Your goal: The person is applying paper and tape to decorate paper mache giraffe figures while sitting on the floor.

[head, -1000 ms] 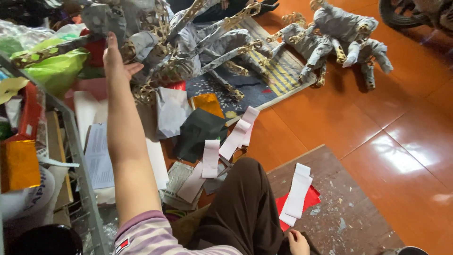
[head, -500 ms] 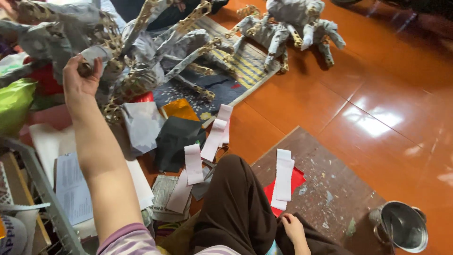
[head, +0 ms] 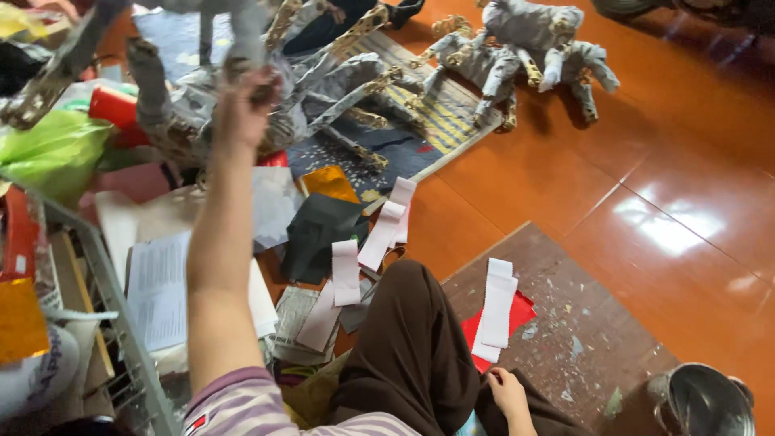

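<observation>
My left hand (head: 242,105) is stretched far forward and closed on a leg of a grey paper-wrapped animal figure (head: 202,89) in the pile at the back left. My right hand (head: 510,387) rests low by my knee in dark trousers (head: 412,355), fingers loosely curled, holding nothing that I can see. Just in front of it lie white paper strips (head: 495,311) on a red sheet (head: 525,311). More white strips (head: 345,270) lie on scattered papers near my knee.
More grey paper figures (head: 533,40) lie at the back on a patterned mat (head: 440,113). A wire basket (head: 97,282) with papers stands at the left, beside a green bag (head: 48,153). A brown board (head: 581,323) and a metal pot (head: 706,404) sit on the orange floor at right.
The view has swung left and down. My left hand has stayed on the figures, now gripping a leg higher in the pile. The right hand has barely moved.
</observation>
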